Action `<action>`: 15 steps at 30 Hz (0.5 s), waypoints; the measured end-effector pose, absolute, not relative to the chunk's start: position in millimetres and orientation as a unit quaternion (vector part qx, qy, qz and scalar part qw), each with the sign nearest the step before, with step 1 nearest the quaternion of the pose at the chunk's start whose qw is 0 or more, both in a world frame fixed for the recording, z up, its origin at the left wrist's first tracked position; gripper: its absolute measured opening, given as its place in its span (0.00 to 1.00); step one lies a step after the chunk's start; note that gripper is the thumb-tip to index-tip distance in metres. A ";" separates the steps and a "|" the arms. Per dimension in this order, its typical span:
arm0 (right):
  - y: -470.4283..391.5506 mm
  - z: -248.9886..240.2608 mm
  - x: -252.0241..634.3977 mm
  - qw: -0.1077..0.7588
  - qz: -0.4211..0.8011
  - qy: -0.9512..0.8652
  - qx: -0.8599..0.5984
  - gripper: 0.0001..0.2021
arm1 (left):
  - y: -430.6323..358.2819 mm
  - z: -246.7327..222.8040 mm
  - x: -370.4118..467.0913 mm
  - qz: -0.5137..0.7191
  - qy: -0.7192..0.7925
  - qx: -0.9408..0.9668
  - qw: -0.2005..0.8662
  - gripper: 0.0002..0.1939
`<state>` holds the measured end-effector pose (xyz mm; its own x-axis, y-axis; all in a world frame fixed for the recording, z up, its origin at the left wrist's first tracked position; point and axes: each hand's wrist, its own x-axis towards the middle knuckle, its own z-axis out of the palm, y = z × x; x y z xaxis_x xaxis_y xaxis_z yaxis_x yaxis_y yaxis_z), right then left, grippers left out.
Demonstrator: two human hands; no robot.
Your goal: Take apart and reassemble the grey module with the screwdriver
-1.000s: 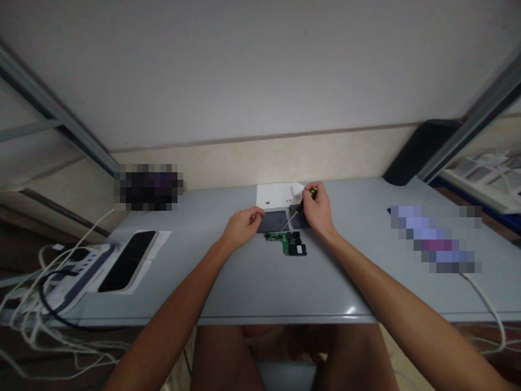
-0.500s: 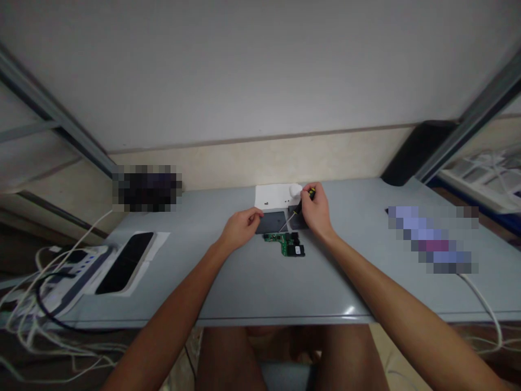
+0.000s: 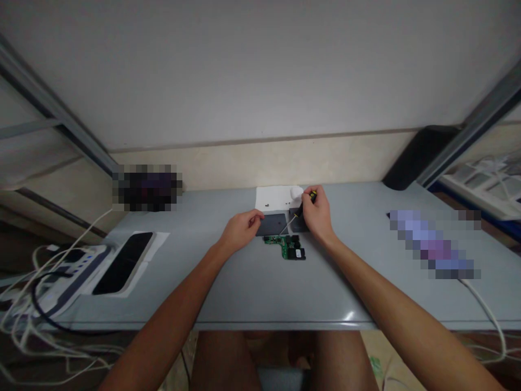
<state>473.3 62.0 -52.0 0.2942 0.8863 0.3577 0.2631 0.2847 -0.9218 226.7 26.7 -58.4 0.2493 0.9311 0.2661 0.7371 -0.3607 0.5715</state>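
In my right hand is a screwdriver with a black and yellow handle. Its thin shaft slants down and left, the tip near the upper edge of a green circuit board. My left hand has its fingers curled and pinched at the left end of a flat dark grey panel. The board lies on the desk just in front of this panel. A second dark piece sits partly hidden beside my right hand.
Behind the panels lies a white paper with small dark bits and a white lump. A phone and a power strip with tangled cables are at left. A black cylinder stands at back right of the grey desk.
The view has shifted slightly. Both hands, the screwdriver and the board keep nearly the same places relative to each other.
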 end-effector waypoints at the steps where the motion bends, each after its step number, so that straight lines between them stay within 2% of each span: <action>1: 61.7 -51.8 473.2 0.597 0.259 -0.535 -0.539 0.06 | 26.5 -58.1 226.7 0.288 0.540 0.773 0.167 0.15; 15: 63.9 -50.9 473.9 0.601 0.252 -0.532 -0.540 0.05 | 25.6 -57.9 227.1 0.278 0.539 0.780 0.153 0.15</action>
<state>473.9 63.9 -50.9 0.3068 0.8775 0.3687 0.2723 0.2903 -0.9174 227.1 25.6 -57.9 0.2634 0.9266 0.2685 0.7565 -0.3711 0.5385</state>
